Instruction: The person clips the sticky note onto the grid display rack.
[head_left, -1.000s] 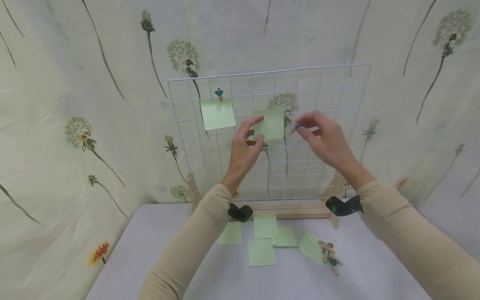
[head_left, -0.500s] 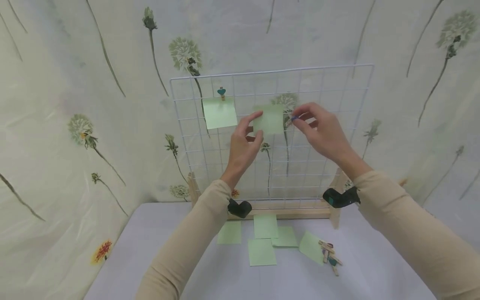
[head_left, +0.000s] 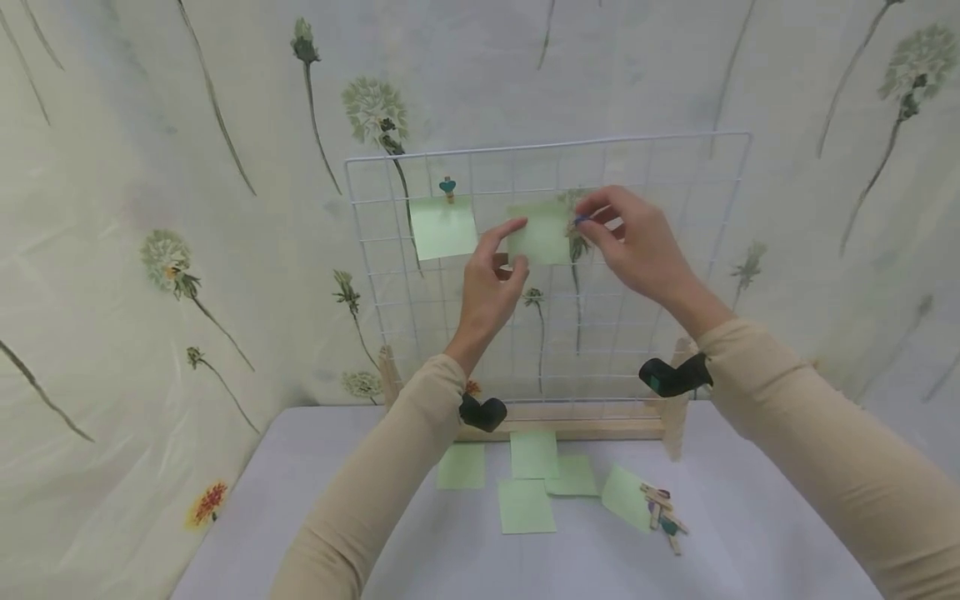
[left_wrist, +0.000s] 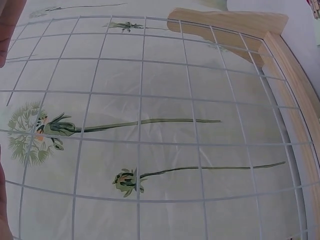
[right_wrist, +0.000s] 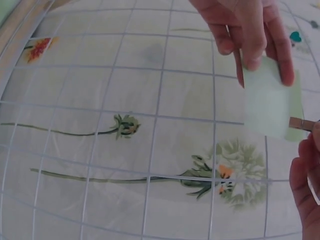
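Behind everything, a pale flower-printed backdrop (head_left: pixel 480 92), with a white-covered table (head_left: pixel 570 567) in front. Upright on it, a white wire grid (head_left: pixel 555 146) in a light wooden stand (head_left: pixel 577 432). Reaching toward the grid, beige sleeves (head_left: pixel 382 475), each with a black wrist device (head_left: pixel 482 412) at the cuff. Gripped by the left hand (head_left: pixel 491 279) along its left edge, fingers to front and back: a held sheet (head_left: pixel 543 237), green and square, before the upper middle of the wires. At its opposite edge, the right hand (head_left: pixel 633 242), with thumb and fingertips pinching a small clothespin (right_wrist: pixel 297 123), wooden tip overlapping the paper; hard to tell whether clamped onto it. Farther left, a hung sheet (head_left: pixel 444 233), fastened near the grid's top by a teal-heart clothespin (head_left: pixel 447 187). Below, on the table, five loose sheets (head_left: pixel 527 506), the rightmost slanted and partly under a clothespin pile (head_left: pixel 666 523).
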